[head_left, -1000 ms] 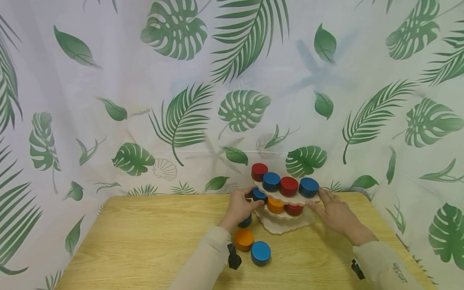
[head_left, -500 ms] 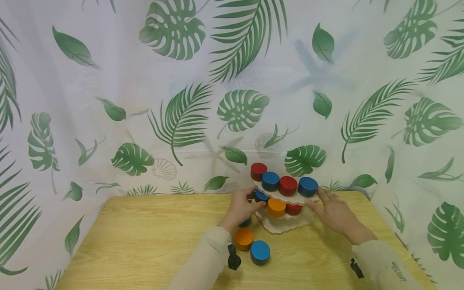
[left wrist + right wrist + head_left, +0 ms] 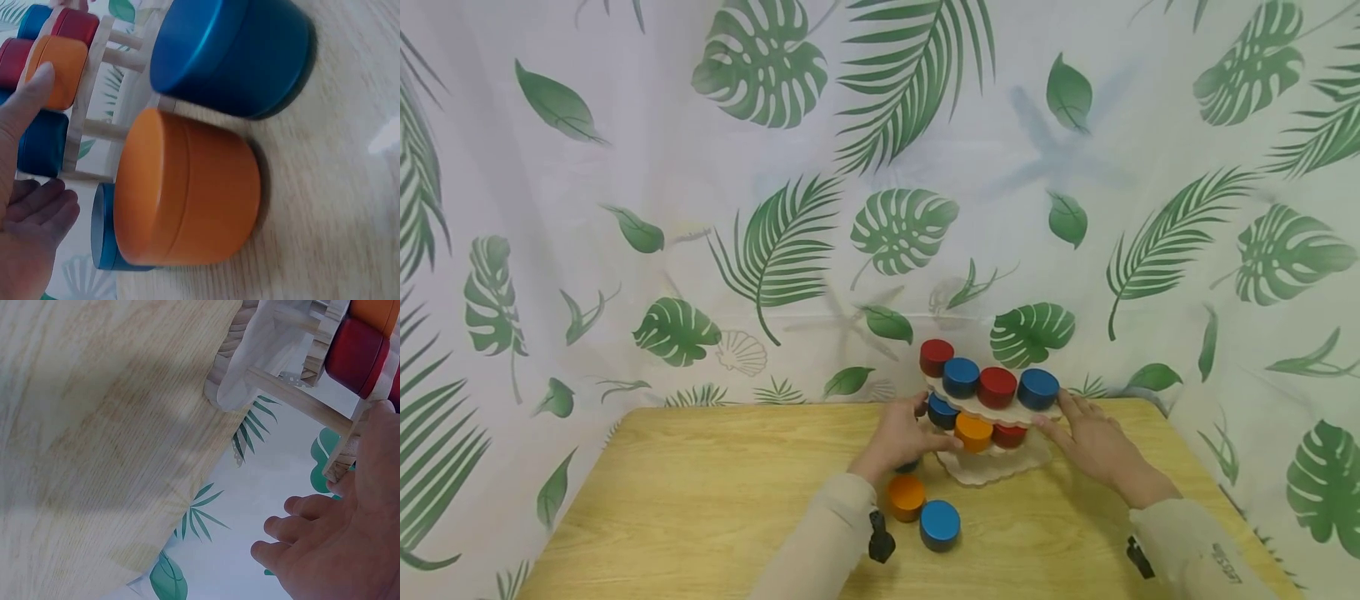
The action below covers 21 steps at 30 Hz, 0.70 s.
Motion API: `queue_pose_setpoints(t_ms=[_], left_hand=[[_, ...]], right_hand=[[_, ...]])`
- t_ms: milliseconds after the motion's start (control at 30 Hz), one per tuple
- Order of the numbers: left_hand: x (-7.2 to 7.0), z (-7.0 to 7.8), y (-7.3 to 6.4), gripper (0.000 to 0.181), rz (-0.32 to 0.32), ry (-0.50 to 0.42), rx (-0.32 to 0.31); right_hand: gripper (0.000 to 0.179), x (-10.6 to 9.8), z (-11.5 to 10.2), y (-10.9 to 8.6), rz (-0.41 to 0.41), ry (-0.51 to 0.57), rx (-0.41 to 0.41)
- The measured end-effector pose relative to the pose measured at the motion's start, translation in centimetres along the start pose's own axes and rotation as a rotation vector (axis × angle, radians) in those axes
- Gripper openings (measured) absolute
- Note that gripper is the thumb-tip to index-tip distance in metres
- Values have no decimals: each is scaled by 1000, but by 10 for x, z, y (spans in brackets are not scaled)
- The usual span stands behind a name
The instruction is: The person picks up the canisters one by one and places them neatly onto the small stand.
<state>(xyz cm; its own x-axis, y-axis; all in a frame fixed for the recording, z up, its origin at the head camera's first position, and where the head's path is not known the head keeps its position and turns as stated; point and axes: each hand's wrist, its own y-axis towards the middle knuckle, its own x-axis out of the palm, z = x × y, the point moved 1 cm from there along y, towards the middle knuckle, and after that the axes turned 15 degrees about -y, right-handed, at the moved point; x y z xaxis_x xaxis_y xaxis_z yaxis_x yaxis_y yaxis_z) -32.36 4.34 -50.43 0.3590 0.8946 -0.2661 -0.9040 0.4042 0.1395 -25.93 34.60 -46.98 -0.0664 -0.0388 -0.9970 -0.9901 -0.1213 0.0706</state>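
Observation:
A tiered wooden stand [image 3: 992, 473] bears round metal tins on its middle and top tiers. My left hand [image 3: 898, 437] is at the stand's left side. In the left wrist view its thumb touches the front of an orange tin [image 3: 65, 72] on the middle tier; its other fingers [image 3: 47, 206] extend near a dark blue tin [image 3: 44, 144], apart from it. My right hand [image 3: 1097, 450] holds the right end of the top tier between thumb and index finger, and in the right wrist view its other fingers [image 3: 294, 528] are spread off the wood. A red tin [image 3: 1009, 436] sits right of the orange one.
Two red and two blue tins, among them a blue tin [image 3: 1038, 389], line the top tier. On the wooden table [image 3: 715, 483], an orange tin [image 3: 907, 497] and a blue tin [image 3: 940, 525] stand in front; another blue tin [image 3: 106, 231] is partly hidden. A leaf-patterned curtain [image 3: 805, 250] hangs behind.
The left thumb has moved right and down, from the blue tin to the orange tin on the middle tier. Those two tins sit slightly further right and forward. The right hand stays put.

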Motion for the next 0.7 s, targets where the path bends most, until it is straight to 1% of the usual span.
queue_pose_setpoints(t_ms=[67,200,367,467,600,700], left_hand=[[2,1,-1,86,3,16,8],[5,3,0,85,23,49,-11],[4,7,-1,92,35,49,-57],[4,7,-1,95,33,52,-68],[1,5,-2,95,28,51,-66],[-4,3,-5,93,20,54,-62]], right_hand=[[87,1,1,0,1,-2,0],[87,3,1,0,1,-1,0],[88,4,2,1,-2,-6,5],[88,4,2,1,-3,-9,7],[88,3,2,1,-6,-6,8],[88,2,1,1,-4,-3,6]])
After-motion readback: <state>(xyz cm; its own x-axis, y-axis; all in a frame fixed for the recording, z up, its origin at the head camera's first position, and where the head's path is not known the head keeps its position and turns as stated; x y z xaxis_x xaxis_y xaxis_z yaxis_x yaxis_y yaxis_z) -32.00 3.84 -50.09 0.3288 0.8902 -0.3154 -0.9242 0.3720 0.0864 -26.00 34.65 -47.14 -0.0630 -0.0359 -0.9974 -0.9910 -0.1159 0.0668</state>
